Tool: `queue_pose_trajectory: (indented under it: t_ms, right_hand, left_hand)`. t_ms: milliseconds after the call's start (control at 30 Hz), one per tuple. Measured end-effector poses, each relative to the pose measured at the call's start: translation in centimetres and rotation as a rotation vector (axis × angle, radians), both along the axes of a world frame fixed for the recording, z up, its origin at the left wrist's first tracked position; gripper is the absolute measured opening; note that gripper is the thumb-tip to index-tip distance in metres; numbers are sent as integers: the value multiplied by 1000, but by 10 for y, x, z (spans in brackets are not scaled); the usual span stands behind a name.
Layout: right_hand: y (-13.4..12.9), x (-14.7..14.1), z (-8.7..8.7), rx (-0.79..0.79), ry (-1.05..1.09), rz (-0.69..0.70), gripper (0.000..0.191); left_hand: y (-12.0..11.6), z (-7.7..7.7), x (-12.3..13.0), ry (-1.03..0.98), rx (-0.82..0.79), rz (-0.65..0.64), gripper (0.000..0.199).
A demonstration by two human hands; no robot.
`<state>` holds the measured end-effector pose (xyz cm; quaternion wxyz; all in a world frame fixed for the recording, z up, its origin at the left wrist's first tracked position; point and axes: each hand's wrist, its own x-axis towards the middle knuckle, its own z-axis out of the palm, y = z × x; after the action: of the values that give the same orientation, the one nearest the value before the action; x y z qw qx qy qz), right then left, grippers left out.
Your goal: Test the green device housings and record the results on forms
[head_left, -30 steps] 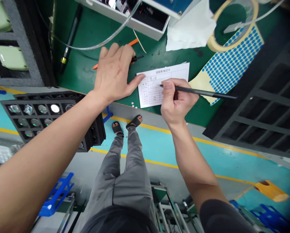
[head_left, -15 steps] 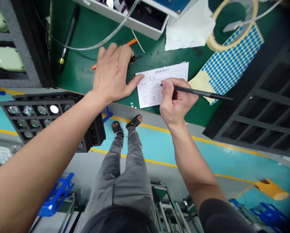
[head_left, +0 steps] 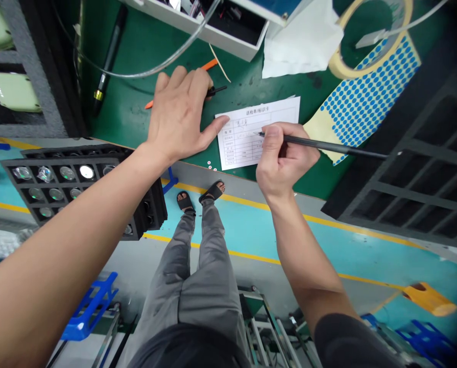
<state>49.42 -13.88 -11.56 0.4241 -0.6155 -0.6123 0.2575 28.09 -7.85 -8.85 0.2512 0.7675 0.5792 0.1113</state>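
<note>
While right hand [head_left: 287, 156] pinches pen [head_left: 339, 148] over card [head_left: 247, 145], I'm likely filling rows; next stroke needs card steady. Left hand [head_left: 182, 117] palm-down, hold hidden: can't tell.

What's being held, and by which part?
A pen, near its writing tip, in the right hand's grip. The left hand partly covers an orange stick; any hold there is hidden.

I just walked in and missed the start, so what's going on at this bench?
A person is at a green table with a printed form. The right hand grips a black pen, tip at the form's upper rows, where some handwriting shows. The left hand lies palm down, its thumb over the form's upper left corner.
</note>
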Motion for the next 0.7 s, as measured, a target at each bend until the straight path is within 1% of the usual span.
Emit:
queue_pose_trajectory:
  t_ms: [233, 367, 533, 700]
  right_hand:
    - [0, 1, -2, 1, -30, 13, 36]
    - [1, 1, -2, 1, -12, 28, 35]
    - [2, -1, 0, 45, -46, 25, 31]
    - [1, 0, -3, -19, 1, 37, 37]
  left_hand:
    - [0, 0, 0, -3, 16, 1, 36]
    - [0, -1, -1, 8, 23, -6, 37]
    - [-1, -2, -2, 27, 81, -27, 34]
    - [-1, -3, -3, 13, 74, -22, 36]
